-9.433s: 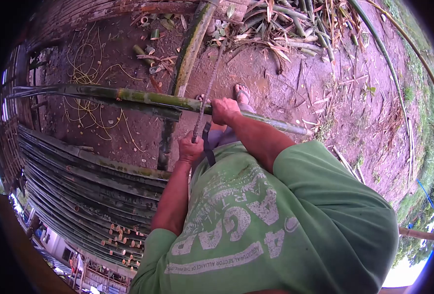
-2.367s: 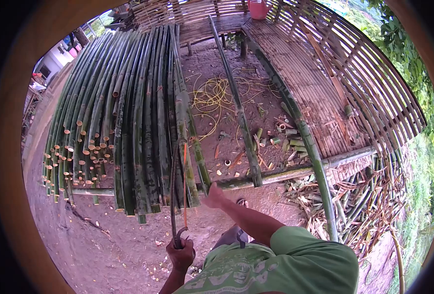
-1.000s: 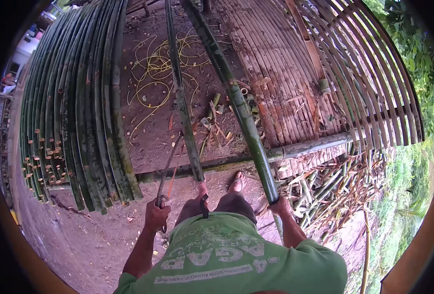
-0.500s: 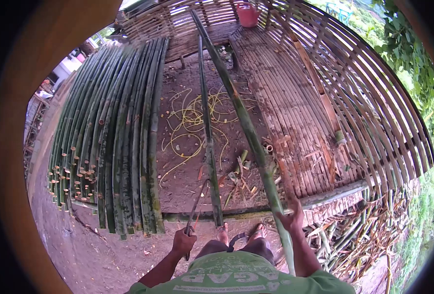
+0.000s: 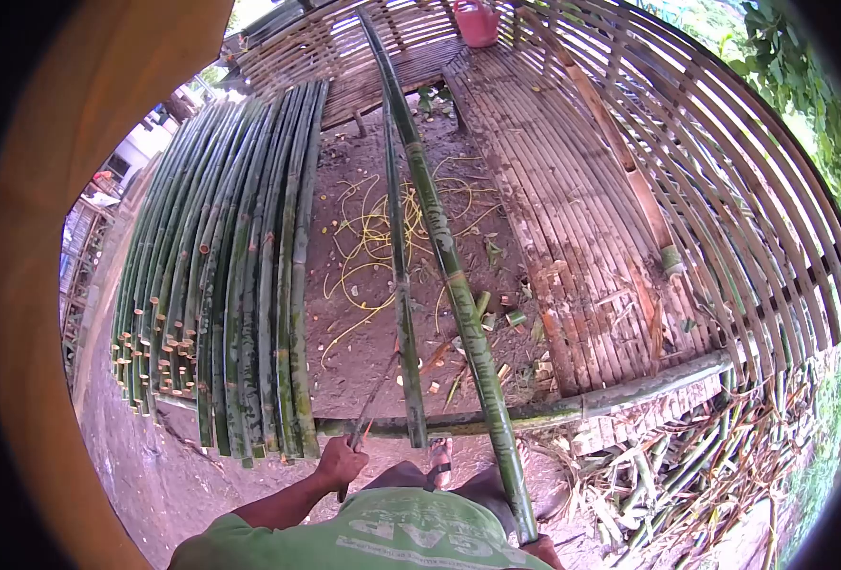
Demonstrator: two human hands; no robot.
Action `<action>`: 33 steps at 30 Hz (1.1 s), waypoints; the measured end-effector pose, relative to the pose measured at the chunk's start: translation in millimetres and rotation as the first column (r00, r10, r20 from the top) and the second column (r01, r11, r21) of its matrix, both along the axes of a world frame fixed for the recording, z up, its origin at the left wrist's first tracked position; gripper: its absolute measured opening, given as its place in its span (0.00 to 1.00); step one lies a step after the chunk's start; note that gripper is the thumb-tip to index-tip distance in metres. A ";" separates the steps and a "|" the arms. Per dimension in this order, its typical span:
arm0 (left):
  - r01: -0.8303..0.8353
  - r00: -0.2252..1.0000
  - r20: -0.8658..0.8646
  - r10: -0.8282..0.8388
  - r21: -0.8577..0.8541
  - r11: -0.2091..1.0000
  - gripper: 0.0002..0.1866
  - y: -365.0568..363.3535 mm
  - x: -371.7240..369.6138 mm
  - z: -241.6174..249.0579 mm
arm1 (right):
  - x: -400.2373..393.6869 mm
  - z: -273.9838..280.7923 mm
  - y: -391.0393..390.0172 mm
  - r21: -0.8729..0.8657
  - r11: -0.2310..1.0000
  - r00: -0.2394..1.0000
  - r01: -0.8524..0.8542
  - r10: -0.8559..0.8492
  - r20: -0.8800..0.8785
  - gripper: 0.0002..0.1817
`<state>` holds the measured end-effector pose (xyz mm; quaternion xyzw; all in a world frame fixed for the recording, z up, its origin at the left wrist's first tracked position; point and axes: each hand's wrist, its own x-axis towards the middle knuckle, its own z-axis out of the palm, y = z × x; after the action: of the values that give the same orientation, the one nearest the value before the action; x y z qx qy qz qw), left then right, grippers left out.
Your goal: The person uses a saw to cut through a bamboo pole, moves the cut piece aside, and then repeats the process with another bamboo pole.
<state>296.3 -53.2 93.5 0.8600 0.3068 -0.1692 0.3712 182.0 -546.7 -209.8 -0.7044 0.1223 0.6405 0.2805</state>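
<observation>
My left hand [image 5: 343, 464] is closed round the handle of a slim dark hacksaw [image 5: 371, 408], which points forward and slightly right. At the bottom of the view, my right hand [image 5: 541, 550] grips the near end of a long green bamboo pole [image 5: 466, 309]; part of this hand is cut off by the frame edge. The pole slants away to the far bamboo slats and crosses over a bamboo crossbar [image 5: 535, 415]. A second, thinner bamboo pole [image 5: 401, 294] lies to its left, its near end on the same crossbar.
Many green bamboo poles [image 5: 249, 275] lie side by side on the left. A slatted bamboo bench [image 5: 573, 218] with a slatted back runs along the right. Yellow cord [image 5: 392, 228] lies tangled on the soil. Bamboo scraps [image 5: 687, 456] heap at right; a red container [image 5: 477, 24] stands far back.
My right hand has moved down and back to the pole's near end, and the pole has shifted left and turned. The hacksaw has tipped lower in my left hand. The camera view has shifted.
</observation>
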 end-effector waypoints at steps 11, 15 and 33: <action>-0.027 0.999 0.045 0.028 -0.003 1.000 0.11 4.7 -0.1 2.9 | 42.9 37.3 48.3 0.105 0.942 0.907 0.319 -0.335 0.254 0.36; 0.045 0.988 0.145 -0.046 0.010 0.999 0.11 13.1 -15.5 -17.1 | 42.2 61.8 63.6 -0.139 0.987 0.874 0.078 -0.001 0.486 0.40; 0.169 0.933 0.344 -0.106 -0.158 0.973 0.14 42.6 -34.8 -54.1 | 34.2 122.6 101.9 -0.211 0.976 0.917 0.061 0.029 0.399 0.40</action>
<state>261.5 -10.6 39.4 0.8574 0.1613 -0.0747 0.4830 216.2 -444.8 -87.2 -0.8458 0.1382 0.4634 0.2253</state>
